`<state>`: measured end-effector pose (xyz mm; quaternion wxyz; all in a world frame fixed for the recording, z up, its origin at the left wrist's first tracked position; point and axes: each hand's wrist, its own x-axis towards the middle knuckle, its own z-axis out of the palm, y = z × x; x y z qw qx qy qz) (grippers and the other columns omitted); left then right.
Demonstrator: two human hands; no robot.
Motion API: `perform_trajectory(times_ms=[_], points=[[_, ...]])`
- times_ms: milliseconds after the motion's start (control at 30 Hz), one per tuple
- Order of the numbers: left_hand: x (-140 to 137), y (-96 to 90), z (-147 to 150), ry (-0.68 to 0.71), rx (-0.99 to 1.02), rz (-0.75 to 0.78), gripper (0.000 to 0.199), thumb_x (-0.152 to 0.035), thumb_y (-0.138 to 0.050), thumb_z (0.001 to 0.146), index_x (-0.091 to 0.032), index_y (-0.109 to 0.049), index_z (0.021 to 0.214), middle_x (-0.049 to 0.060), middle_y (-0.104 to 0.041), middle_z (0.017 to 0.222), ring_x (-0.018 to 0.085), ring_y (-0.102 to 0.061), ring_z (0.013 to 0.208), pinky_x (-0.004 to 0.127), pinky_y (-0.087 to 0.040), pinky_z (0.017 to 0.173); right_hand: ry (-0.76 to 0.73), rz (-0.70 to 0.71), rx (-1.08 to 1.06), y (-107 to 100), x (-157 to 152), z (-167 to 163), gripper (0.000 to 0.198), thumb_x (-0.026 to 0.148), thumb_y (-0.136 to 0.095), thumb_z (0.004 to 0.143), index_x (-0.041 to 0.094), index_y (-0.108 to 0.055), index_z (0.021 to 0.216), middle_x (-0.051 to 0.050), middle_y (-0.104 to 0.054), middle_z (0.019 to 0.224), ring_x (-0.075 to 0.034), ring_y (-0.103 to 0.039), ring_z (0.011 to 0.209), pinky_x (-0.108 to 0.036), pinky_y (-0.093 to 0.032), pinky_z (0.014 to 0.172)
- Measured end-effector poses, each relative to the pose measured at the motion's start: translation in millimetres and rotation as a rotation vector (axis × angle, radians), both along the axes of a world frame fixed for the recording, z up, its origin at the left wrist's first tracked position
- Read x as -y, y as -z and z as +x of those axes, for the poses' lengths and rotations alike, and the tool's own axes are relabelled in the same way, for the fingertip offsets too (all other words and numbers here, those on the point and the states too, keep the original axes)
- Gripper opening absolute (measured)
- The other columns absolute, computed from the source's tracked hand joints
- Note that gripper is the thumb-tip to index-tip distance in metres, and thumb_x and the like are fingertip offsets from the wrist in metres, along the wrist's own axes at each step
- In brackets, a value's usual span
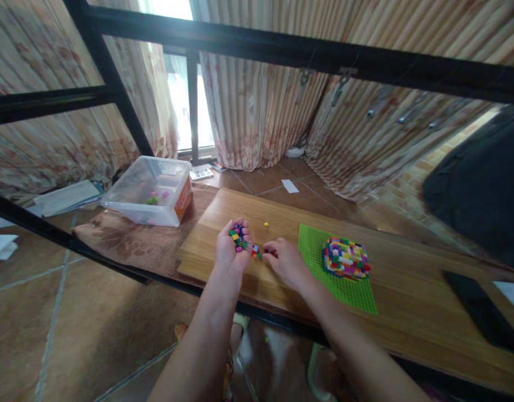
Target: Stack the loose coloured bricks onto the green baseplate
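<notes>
My left hand point(230, 251) is turned palm up and slightly cupped, with a small heap of colourful toy bricks point(239, 237) lying in it. Beside its fingers, several loose toy bricks point(255, 252) rest on the wooden board. My right hand point(284, 259) is just to the right of these, fingers curled and thumb drawn in towards the fingertips. What lies between those fingertips is too small to make out. A single yellow brick point(265, 224) sits farther back. To the right, a multicoloured brick build point(346, 258) stands on a green baseplate point(315, 262).
A clear plastic box point(145, 187) with a few pink and green pieces stands at the left on a brown cloth point(114, 234). A black phone-like slab point(483, 307) lies at the board's right end. Black metal bars point(257, 42) cross above the wooden board point(411, 273).
</notes>
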<state>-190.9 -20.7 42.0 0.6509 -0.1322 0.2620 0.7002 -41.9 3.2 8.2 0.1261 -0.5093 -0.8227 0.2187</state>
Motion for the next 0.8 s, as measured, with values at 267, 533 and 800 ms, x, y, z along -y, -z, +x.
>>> perform_trajectory(times_ms=[267,533,800], points=[[0,-5.9,11,0.098,0.0,0.041,0.03,-0.018,-0.038,0.097,-0.012,-0.055,0.073,0.0,-0.053,0.063,-0.001,-0.04,0.039,0.007,-0.027,0.031,-0.02,0.017,-0.047,-3,12,8,0.012,0.017,-0.059,0.088,0.018,-0.07,0.084,-0.005,-0.067,0.089,-0.016,-0.061,0.084,-0.027,-0.042,0.078],[-2,-6.9,38,0.267,-0.043,0.071,0.032,-0.023,-0.036,0.099,-0.011,-0.055,0.077,-0.001,-0.051,0.064,-0.002,-0.039,0.036,0.008,-0.023,0.029,0.302,-0.564,-0.848,-6,56,69,0.021,0.04,-0.071,0.077,0.019,-0.071,0.081,-0.001,-0.07,0.071,-0.015,-0.065,0.066,-0.029,-0.054,0.066],[-11,-6.8,69,0.338,-0.146,0.078,0.029,-0.022,-0.038,0.098,-0.013,-0.053,0.074,-0.003,-0.048,0.06,-0.001,-0.037,0.034,0.01,-0.023,0.028,0.105,-0.867,-1.39,-88,102,95,0.017,0.03,-0.085,0.063,0.028,-0.073,0.075,0.003,-0.071,0.077,-0.009,-0.066,0.058,-0.018,-0.053,0.052]])
